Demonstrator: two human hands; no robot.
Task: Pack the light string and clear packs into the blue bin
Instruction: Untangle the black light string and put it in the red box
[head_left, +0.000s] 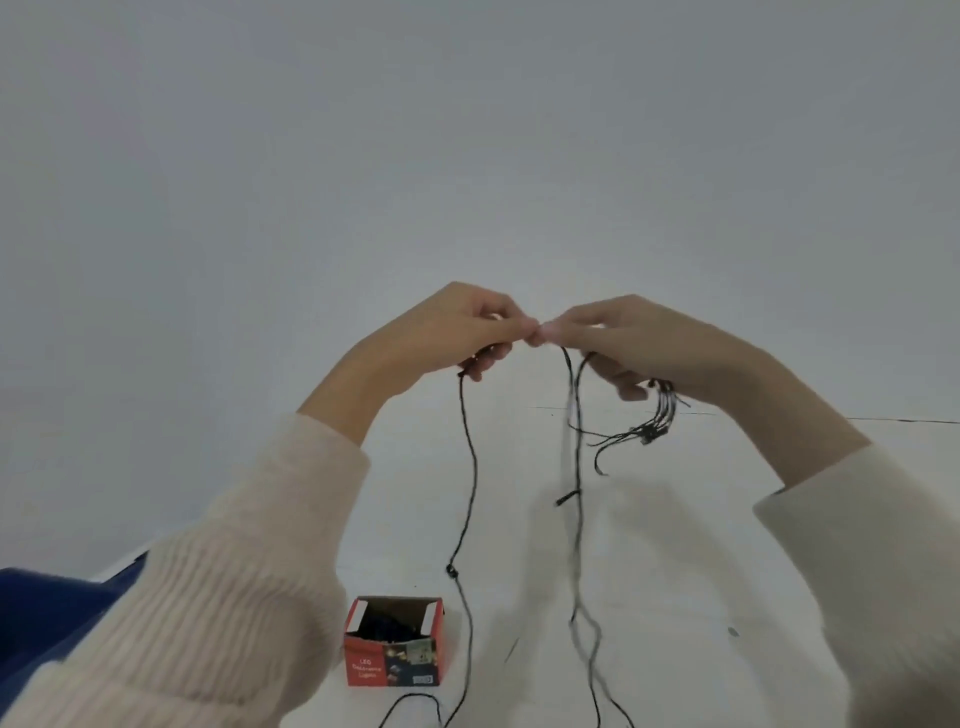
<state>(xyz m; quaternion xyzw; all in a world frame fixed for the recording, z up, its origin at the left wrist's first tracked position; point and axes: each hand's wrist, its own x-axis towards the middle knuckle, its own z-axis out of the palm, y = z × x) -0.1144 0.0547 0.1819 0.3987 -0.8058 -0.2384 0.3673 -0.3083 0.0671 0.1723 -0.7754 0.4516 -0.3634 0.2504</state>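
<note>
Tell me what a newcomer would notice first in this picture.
The left hand and right hand, raised at centre with fingertips meeting, both pinch a black light string, whose strands hang down toward the white surface; the right hand also holds a gathered bundle of it. Below them, at bottom centre, stands an open red LED-lights box with dark wire inside.

Blocked mid-view by thin black light-string wire strands dangling to the white tabletop, low centre by a small open red cardboard box. Passable between the strands.
</note>
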